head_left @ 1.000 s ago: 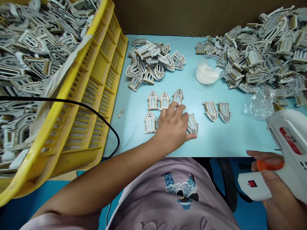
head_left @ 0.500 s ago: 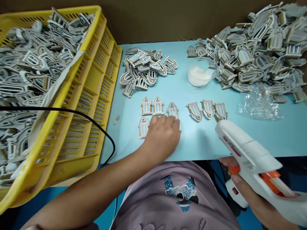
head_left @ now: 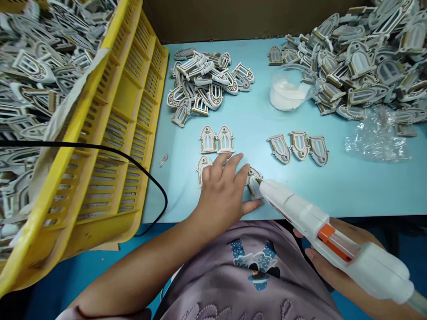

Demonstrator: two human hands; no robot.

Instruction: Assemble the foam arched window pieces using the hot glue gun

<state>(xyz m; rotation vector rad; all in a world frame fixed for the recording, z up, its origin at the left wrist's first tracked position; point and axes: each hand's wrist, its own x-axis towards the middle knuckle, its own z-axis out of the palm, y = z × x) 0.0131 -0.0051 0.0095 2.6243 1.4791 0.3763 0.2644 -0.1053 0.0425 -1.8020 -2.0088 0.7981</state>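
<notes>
On the pale blue tabletop [head_left: 360, 191], head view: miniature arched window [head_left: 254, 190], one, arch pointing away from the wearer, at the tip of a hot glue gun [head_left: 307, 218]; whether the nozzle touches it cannot be told. Judged light, stiff, probably moulded plastic or resin; slim bars likely fragile; best held by the outer side edges, clear of the hot tip. Glue gun likely heavier, to be held by its grip.

Left hand [head_left: 223, 189]: one, fingers spread, thumb and forefinger beside the window; firm contact cannot be told. Right hand [head_left: 328, 271]: one, wrapped around the glue gun, partly hidden by it.

Loose windows besides: three in a row [head_left: 299, 146] at right, arches toward the wearer; two upright-facing [head_left: 216, 140] beyond the left hand; one [head_left: 202, 168] partly covered by it. Others beneath cannot be told.

Heaps of windows: two [head_left: 203, 82] [head_left: 360, 66], pieces uncountable. Yellow crate [head_left: 125, 104], filled: one. Clear plastic cup [head_left: 287, 95], white contents: one. Crumpled clear bag [head_left: 375, 140]: one.
</notes>
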